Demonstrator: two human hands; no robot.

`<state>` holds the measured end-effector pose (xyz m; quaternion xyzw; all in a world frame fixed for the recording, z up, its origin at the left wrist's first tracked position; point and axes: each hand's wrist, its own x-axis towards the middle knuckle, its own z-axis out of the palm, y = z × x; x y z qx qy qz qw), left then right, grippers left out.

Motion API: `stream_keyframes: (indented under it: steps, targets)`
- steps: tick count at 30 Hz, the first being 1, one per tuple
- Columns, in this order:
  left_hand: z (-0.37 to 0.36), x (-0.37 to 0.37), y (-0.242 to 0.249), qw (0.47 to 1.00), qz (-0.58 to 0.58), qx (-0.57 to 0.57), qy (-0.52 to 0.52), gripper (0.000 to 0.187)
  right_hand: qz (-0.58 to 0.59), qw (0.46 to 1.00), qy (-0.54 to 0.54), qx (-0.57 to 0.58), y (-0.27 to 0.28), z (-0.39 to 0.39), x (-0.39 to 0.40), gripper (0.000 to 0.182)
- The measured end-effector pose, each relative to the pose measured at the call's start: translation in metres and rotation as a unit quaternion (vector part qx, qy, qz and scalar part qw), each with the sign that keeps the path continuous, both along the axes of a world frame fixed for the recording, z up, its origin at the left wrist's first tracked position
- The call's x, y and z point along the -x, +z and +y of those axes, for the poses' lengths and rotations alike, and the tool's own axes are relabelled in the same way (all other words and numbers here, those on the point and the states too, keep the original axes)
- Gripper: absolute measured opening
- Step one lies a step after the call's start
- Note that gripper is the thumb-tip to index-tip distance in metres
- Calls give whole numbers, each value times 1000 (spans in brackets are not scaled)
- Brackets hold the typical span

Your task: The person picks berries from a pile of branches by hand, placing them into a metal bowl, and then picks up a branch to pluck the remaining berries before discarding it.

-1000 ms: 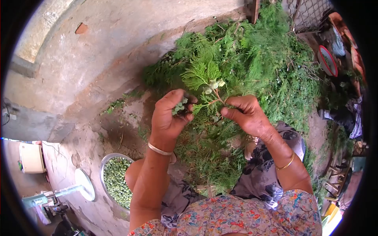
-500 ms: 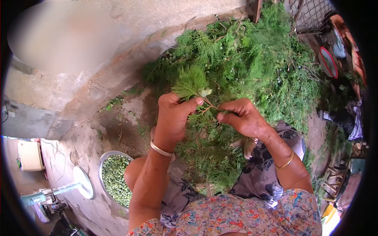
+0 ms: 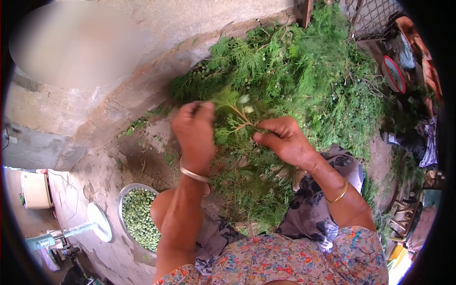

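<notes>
Between the thumb and fingers of my right hand point(image 3: 285, 140) is the stem end of a small green sprig point(image 3: 240, 116), which points up and left. Pale green cones show near the sprig's middle. My left hand point(image 3: 194, 130) is just left of the sprig, blurred, with its fingers curled; whether anything is between them is hidden. Behind and below both hands spreads a large heap of leafy green branches point(image 3: 280, 66). A round metal basin point(image 3: 121, 209) full of small green cones stands at the lower left, beside my knee.
A concrete wall point(image 3: 171, 23) runs along the upper left. At the lower left is a white and pale blue fan point(image 3: 99, 222). A red-rimmed basin point(image 3: 403, 78) and cloths lie at the right, near a wooden stool point(image 3: 403, 218).
My left hand has come off the sprig and moved left. The right hand, with the stem, has shifted slightly left.
</notes>
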<state>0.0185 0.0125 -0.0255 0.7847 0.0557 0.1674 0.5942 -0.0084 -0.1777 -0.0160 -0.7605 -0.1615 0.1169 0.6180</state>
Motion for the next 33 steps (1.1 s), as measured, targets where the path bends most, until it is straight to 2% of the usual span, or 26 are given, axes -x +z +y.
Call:
stream_keyframes:
  steps: [1,2,3,4,5,9,12,14,15,23,25,26,28,29,31,33]
  targets:
    - [16,-9,2,984,52,170,-2,9,-16,1000,-11,-9,-2,-2,1,29]
    - [30,-14,4,937,103,335,-4,14,-33,999,-22,-19,-3,-4,2,29]
    - [40,-15,7,937,102,333,-6,14,-35,999,-24,-20,0,-6,3,29]
    - [49,-18,6,875,129,460,-83,17,-3,999,-35,-19,1,-8,2,27]
    - [53,-18,4,789,153,575,-158,20,28,998,-45,-17,2,-9,2,26]
    - [35,-3,11,762,177,588,-206,20,23,996,-84,-36,-6,-10,-2,23]
    - [13,8,13,778,203,549,-228,18,-15,994,-105,-40,-8,-10,-4,20]
    - [4,13,9,852,213,420,-227,21,17,994,-96,-38,-3,-8,-3,19]
    - [-5,16,14,873,219,380,-215,20,18,994,-96,-38,-3,-8,-3,19]
    - [-14,23,9,914,151,300,-229,15,10,1000,-21,18,-2,-3,-3,21]
    - [-12,24,6,947,135,199,-214,12,14,999,-27,13,-1,-2,-1,20]
    - [-11,22,2,947,135,199,-214,12,19,999,-34,8,-2,-2,0,20]
    - [-8,19,-3,985,31,-20,-171,12,1,999,-34,17,-5,0,1,19]
    - [-8,19,-3,985,31,-20,-169,12,-17,999,-34,25,-6,1,1,19]
    - [-11,20,6,984,2,-112,-137,14,-32,999,-37,25,-5,1,3,17]
    - [4,8,-17,983,-18,-152,-106,15,-45,998,-42,28,-3,0,3,16]
